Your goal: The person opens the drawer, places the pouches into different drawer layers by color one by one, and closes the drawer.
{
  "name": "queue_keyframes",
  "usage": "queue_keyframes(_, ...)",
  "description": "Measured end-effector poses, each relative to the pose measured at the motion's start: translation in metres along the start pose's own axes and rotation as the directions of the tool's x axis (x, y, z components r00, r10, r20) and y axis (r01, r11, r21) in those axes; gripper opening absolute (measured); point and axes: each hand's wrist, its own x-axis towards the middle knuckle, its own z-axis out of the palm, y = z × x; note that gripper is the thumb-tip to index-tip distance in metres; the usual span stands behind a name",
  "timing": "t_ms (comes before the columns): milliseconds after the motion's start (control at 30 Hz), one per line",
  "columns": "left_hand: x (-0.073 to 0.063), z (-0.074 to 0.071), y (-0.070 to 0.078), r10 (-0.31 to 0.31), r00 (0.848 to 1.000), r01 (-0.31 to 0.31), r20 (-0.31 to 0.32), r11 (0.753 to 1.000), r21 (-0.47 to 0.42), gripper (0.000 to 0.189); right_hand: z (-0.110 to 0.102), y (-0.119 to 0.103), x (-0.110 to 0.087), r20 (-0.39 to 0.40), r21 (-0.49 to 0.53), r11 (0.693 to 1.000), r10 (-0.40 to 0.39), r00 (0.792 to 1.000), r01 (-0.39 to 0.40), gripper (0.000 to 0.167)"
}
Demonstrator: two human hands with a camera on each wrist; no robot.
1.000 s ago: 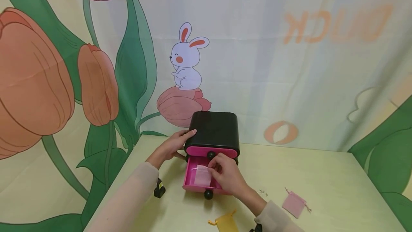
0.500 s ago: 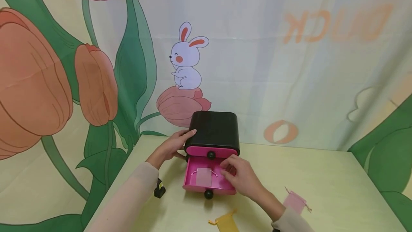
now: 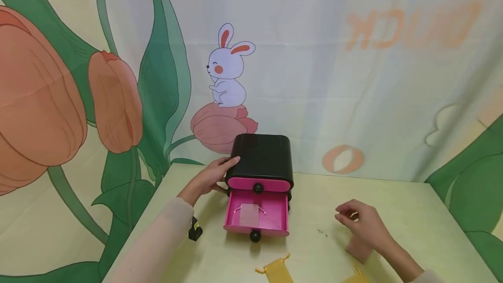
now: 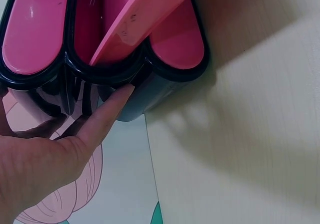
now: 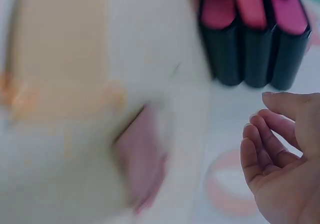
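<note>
A small black drawer cabinet with pink drawer fronts and round black knobs stands on the table. Its middle drawer is pulled out, and a pale pink drawstring pouch lies flat inside. My left hand holds the cabinet's left side, thumb over the top edge, fingers along the side wall. My right hand, fingers loosely bent and nothing between them, hovers to the right of the cabinet. Partly behind it lies another pink drawstring pouch, which shows blurred in the right wrist view.
Near the front edge lie a yellow drawstring pouch and a second yellow pouch, cut off by the frame. Some tiny objects lie right of the drawer. A printed cloth hangs behind the table.
My right hand has let go of the pale pink pouch, left it in the drawer, and moved right toward the other pink pouch. The left hand has stayed on the cabinet.
</note>
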Motion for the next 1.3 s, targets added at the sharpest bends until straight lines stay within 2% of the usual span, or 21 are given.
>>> queue_keyframes(133,-0.001,0.003,0.002,-0.003,1.0,0.003,0.004,1.0,-0.003,0.095,-0.016,0.033,-0.02,0.033,-0.109,0.984,0.145,0.989,-0.14,0.015)
queue_keyframes(300,0.0,0.003,0.001,-0.004,1.0,0.004,0.01,1.0,-0.006,0.095,-0.028,0.065,-0.04,0.108,-0.222,0.929,0.325,0.939,-0.296,0.028)
queue_keyframes(467,0.0,0.003,0.002,-0.001,1.0,0.001,0.007,1.0,0.006,0.096,-0.028,0.085,-0.049,0.17,-0.264,0.887,0.428,0.887,-0.378,0.04)
queue_keyframes(567,0.001,0.002,0.002,0.001,1.0,-0.001,0.005,1.0,0.009,0.096,-0.024,0.089,-0.053,0.174,-0.251,0.884,0.442,0.88,-0.395,0.029)
queue_keyframes(700,0.002,0.002,0.002,-0.001,1.0,0.001,-0.002,1.0,0.008,0.096,-0.019,0.086,-0.053,0.159,-0.235,0.898,0.413,0.897,-0.372,0.016)
queue_keyframes(833,0.001,0.001,0.003,-0.001,1.0,0.001,0.0,1.0,0.007,0.095,-0.016,0.074,-0.044,0.13,-0.195,0.925,0.353,0.927,-0.325,0.01)
queue_keyframes(967,0.001,0.001,0.002,-0.002,1.0,0.002,-0.001,1.0,0.009,0.095,-0.009,0.048,-0.025,0.089,-0.068,0.977,0.206,0.974,-0.2,0.009)
queue_keyframes(1033,0.0,0.0,0.002,-0.004,1.0,0.004,-0.003,1.0,0.005,0.094,-0.004,0.031,-0.013,0.063,-0.002,0.992,0.125,0.99,-0.125,0.01)
queue_keyframes(1133,0.0,0.0,0.002,-0.004,1.0,0.004,0.0,1.0,0.002,0.095,0.004,0.003,0.005,0.053,0.08,0.996,0.04,0.998,-0.044,0.01)
queue_keyframes(1300,0.001,0.0,0.001,-0.004,1.0,0.004,0.0,1.0,0.005,0.096,0.02,-0.04,0.035,0.063,0.132,0.991,-0.034,0.997,0.025,0.012)
